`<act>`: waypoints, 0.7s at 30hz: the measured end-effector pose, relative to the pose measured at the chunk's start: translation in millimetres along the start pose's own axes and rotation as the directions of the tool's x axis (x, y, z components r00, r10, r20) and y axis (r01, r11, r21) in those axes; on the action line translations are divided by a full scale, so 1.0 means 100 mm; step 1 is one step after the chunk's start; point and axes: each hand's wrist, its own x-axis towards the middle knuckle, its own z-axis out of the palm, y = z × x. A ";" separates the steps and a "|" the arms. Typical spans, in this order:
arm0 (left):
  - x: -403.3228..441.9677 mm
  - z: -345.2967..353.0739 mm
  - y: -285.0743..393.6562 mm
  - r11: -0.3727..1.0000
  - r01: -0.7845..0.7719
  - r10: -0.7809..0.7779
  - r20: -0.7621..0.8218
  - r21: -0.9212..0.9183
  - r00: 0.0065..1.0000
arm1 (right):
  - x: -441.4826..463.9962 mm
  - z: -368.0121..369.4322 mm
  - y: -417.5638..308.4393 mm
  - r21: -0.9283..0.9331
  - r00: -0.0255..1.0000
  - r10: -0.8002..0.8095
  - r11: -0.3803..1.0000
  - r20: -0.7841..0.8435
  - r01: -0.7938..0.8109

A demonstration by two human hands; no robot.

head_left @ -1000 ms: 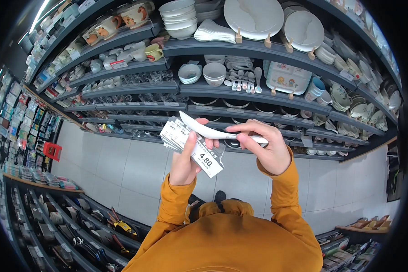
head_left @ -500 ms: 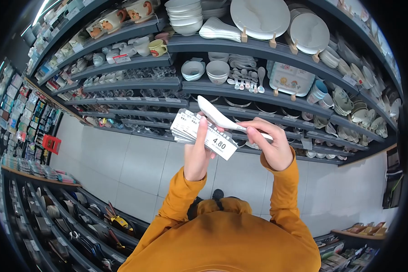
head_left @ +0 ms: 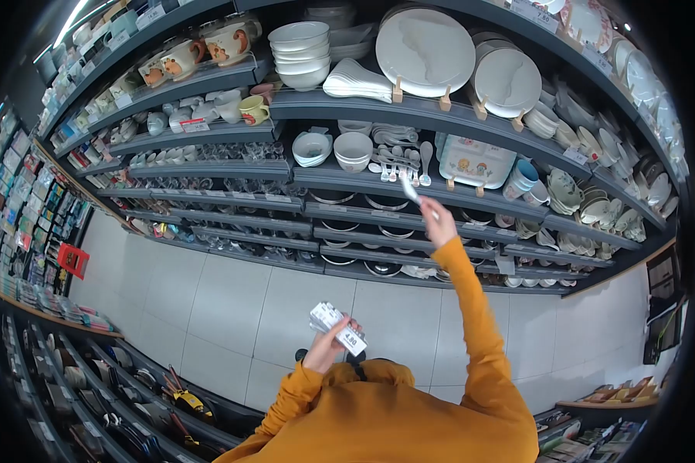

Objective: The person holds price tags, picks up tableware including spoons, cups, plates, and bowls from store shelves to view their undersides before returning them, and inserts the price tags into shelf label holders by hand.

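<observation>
The white spoon [head_left: 411, 187] sits at the tips of my right hand [head_left: 438, 222], its handle pinched between thumb and fingers and its bowl end pointing away from me, towards the shelf [head_left: 347, 182]. It is blurred, near the small spoons [head_left: 394, 173] on that shelf, and I cannot tell whether it touches them. My left hand [head_left: 324, 353] is well apart from it, close to my body, with the thumb pressed on a bundle of price tags [head_left: 350, 339] whose front one reads 4.80.

Half a second ago my hands were close together, and the spoon lay just over the tags. Now my right arm is stretched out and has taken the spoon to the shelf, while my left hand has dropped lower and nearer to me with the same tags.

I count one spoon in my grip and one bundle of tags, though how many are in it I cannot tell. On the racks there are one yellow mug [head_left: 253, 110], three mugs with brown figures [head_left: 228, 48], two upright large plates at the front [head_left: 426, 51] and four wooden pegs below them [head_left: 445, 99]
</observation>
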 end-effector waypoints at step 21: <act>-0.28 0.16 0.20 0.992 0.043 -0.044 0.009 0.121 0.999 | 1.58 0.46 0.38 -0.936 0.941 0.335 0.340 0.035 -0.087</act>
